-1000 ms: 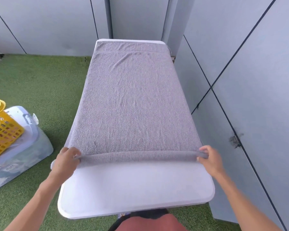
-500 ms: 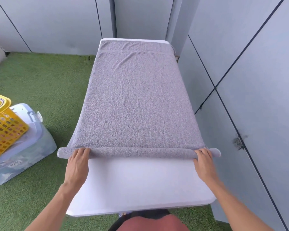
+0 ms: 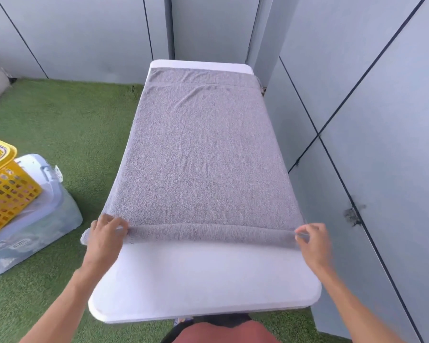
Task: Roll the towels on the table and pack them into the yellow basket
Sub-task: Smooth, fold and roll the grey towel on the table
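Grey terry towel [image 3: 203, 154] lies flat on the white plastic table [image 3: 203, 280], its near edge rolled under curled fingers: left hand [image 3: 106, 240] and right hand [image 3: 313, 241] grasp the roll's ends. Soft and floppy, it likely needs even end grips.

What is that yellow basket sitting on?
The yellow basket sits on the lid of a clear plastic bin, which stands on green turf. The bin's contents look blurry; I cannot tell what they are.

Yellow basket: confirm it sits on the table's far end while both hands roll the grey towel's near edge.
Wrong place. The yellow basket sits on a clear plastic bin on the grass, left of the table, as the head view shows. The rest stands.
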{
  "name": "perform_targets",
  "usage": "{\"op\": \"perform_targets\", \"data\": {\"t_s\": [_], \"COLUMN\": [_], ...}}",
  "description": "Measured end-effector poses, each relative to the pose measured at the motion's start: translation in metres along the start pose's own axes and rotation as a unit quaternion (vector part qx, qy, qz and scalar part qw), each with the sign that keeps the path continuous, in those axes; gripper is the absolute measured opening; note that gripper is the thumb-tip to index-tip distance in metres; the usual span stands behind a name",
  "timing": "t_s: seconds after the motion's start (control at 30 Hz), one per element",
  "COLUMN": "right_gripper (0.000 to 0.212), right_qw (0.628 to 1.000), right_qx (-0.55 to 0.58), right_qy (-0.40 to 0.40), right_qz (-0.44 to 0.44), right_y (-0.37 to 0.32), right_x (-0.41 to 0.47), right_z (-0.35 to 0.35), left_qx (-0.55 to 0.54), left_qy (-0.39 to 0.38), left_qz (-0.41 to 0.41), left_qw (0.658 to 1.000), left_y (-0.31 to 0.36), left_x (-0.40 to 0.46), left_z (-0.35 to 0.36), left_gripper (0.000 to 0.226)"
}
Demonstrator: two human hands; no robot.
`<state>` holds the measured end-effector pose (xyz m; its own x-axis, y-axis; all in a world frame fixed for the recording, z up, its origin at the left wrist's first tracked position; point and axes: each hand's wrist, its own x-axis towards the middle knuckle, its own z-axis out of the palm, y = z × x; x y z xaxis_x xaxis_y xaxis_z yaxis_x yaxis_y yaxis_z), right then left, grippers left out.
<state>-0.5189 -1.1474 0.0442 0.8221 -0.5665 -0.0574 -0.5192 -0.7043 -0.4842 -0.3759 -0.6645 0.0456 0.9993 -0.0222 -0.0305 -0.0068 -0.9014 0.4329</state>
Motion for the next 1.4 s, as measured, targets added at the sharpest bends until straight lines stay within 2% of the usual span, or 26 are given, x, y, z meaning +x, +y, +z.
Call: {"op": "perform_targets", "data": {"t_s": [0.07, 0.1, 0.2, 0.27, 0.37, 0.47, 0.6, 0.67, 0.7, 0.77, 0.8, 0.87, 0.93, 0.97, 1.03, 1.13, 1.2, 1.33, 1.4], "right_gripper": [0.019, 0.025, 0.052, 0.052, 0.041, 0.034, 0.032, 0.032, 0.031, 0.028, 0.026, 0.02, 0.016, 0.019, 0.04, 0.059, 0.055, 0.038, 0.033], "right_qw": [0.992, 0.986, 0.977, 0.983, 0.988, 0.984, 0.961, 0.942, 0.941, 0.965, 0.981, 0.994, 0.985, 0.981, 0.979, 0.974, 0.976, 0.977, 0.97], "right_qx": [-0.094, -0.127, -0.172, -0.141, -0.1, -0.113, -0.144, -0.166, -0.17, -0.105, -0.065, -0.078, -0.14, -0.154, -0.158, -0.164, -0.162, -0.163, -0.181], "right_qy": [0.045, 0.053, -0.01, -0.041, -0.053, -0.094, -0.206, -0.274, -0.282, -0.235, -0.174, -0.03, 0.05, 0.045, 0.008, -0.029, -0.05, -0.087, -0.122], "right_qz": [-0.075, -0.098, -0.125, -0.113, -0.101, -0.103, -0.117, -0.096, -0.081, -0.054, -0.054, -0.066, -0.092, -0.105, -0.128, -0.151, -0.136, -0.104, -0.109], "right_y": [-0.005, -0.006, 0.006, 0.006, -0.004, -0.004, 0.01, 0.01, 0.008, 0.0, -0.004, -0.014, -0.017, -0.015, -0.005, 0.004, -0.003, -0.013, -0.009], "right_x": [-0.022, -0.032, -0.039, -0.027, -0.01, 0.001, 0.004, 0.01, 0.014, 0.017, 0.017, 0.01, -0.005, -0.013, -0.025, -0.021, -0.009, 0.008, 0.008], "right_z": [0.006, 0.01, 0.022, 0.025, 0.024, 0.019, 0.002, -0.009, -0.012, -0.013, -0.01, -0.001, 0.009, 0.014, 0.021, 0.021, 0.021, 0.017, 0.011], "left_qx": [0.071, 0.093, 0.145, 0.168, 0.182, 0.195, 0.214, 0.187, 0.16, 0.067, 0.03, -0.006, 0.049, 0.079, 0.081, 0.076, 0.073, 0.079, 0.086], "left_qy": [0.039, 0.042, 0.021, 0.017, 0.007, -0.008, -0.072, -0.123, -0.155, -0.17, -0.15, -0.067, 0.015, 0.043, 0.059, 0.014, -0.015, -0.063, -0.086], "left_qz": [0.091, 0.123, 0.139, 0.126, 0.114, 0.11, 0.08, 0.047, 0.024, -0.023, -0.039, -0.041, 0.022, 0.064, 0.119, 0.161, 0.167, 0.114, 0.122], "left_qw": [0.993, 0.987, 0.979, 0.978, 0.977, 0.975, 0.971, 0.973, 0.975, 0.983, 0.988, 0.997, 0.998, 0.994, 0.988, 0.984, 0.983, 0.988, 0.985], "left_y": [0.0, 0.0, -0.006, -0.002, 0.009, 0.01, 0.004, 0.002, 0.002, 0.001, 0.002, 0.004, 0.003, 0.002, -0.003, -0.02, -0.023, -0.014, -0.011], "left_x": [-0.023, -0.035, -0.053, -0.046, -0.029, -0.02, -0.03, -0.026, -0.019, -0.003, 0.003, 0.005, -0.008, -0.019, -0.041, -0.045, -0.033, -0.009, -0.005], "left_z": [0.012, 0.019, 0.033, 0.035, 0.032, 0.026, 0.013, 0.009, 0.008, 0.01, 0.011, 0.01, 0.011, 0.013, 0.021, 0.042, 0.044, 0.028, 0.018], "left_gripper": [0.022, 0.03, 0.06, 0.064, 0.055, 0.037, 0.021, 0.022, 0.024, 0.027, 0.029, 0.028, 0.018, 0.012, 0.008, 0.045, 0.059, 0.033, 0.032]}}
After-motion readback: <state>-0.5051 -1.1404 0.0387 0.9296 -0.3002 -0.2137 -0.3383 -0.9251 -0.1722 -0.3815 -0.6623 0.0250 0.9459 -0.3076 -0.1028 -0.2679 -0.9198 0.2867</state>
